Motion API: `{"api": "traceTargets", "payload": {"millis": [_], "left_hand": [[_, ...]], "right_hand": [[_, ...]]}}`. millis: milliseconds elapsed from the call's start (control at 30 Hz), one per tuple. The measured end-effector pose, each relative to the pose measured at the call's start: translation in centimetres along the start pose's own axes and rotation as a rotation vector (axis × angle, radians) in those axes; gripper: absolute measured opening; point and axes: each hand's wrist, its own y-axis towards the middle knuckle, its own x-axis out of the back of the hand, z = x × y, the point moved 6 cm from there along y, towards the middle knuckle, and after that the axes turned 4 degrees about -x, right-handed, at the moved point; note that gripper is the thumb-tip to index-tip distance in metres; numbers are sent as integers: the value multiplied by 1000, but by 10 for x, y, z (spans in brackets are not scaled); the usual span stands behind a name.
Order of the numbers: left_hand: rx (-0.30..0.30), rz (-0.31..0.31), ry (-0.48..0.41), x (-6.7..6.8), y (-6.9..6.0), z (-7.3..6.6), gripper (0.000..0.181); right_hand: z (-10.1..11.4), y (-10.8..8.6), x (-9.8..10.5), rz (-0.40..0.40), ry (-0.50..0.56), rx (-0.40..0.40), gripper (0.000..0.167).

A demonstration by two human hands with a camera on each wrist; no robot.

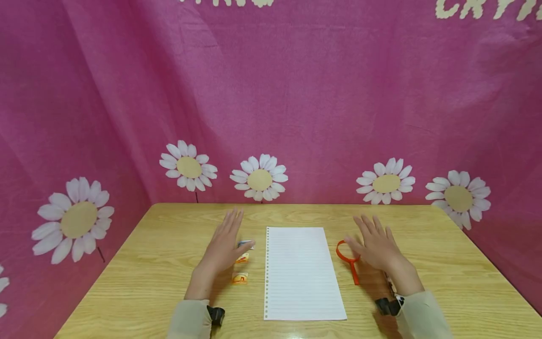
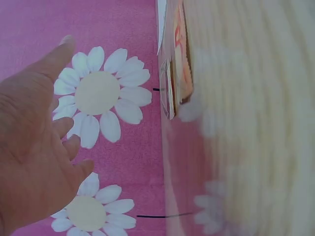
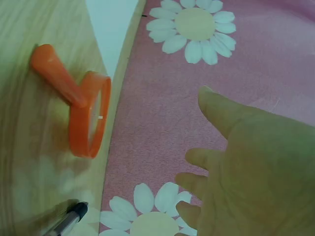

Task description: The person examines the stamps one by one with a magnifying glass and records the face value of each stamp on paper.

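A lined white sheet with punched holes down its left edge lies on the table between the hands. My left hand, fingers extended, is held above the table beside several small orange and white cards; it grips nothing, as the left wrist view also shows. My right hand hovers with extended fingers over the right side, its thumb overlapping the red magnifying glass in the head view. In the right wrist view the magnifying glass lies apart from the empty hand.
A pen lies on the table near the magnifying glass, partly hidden by my right wrist in the head view. A pink cloth with white daisies hangs behind the wooden table and along its sides.
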Motion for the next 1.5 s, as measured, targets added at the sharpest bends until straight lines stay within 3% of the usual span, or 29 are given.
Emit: {"api": "traceTargets", "payload": {"millis": [500, 733, 1133, 1500], "left_hand": [[-42, 85, -208, -5, -12, 12, 94], [-29, 75, -199, 0, -18, 16, 96], [-13, 64, -188, -1, -33, 19, 94], [47, 72, -200, -4, -41, 21, 84]], "right_hand": [[-2, -12, -14, -19, -56, 46, 75], [0, -17, -22, -69, -109, 78, 78], [2, -20, -31, -71, -153, 74, 82], [2, -26, -34, -96, -203, 66, 78]]}}
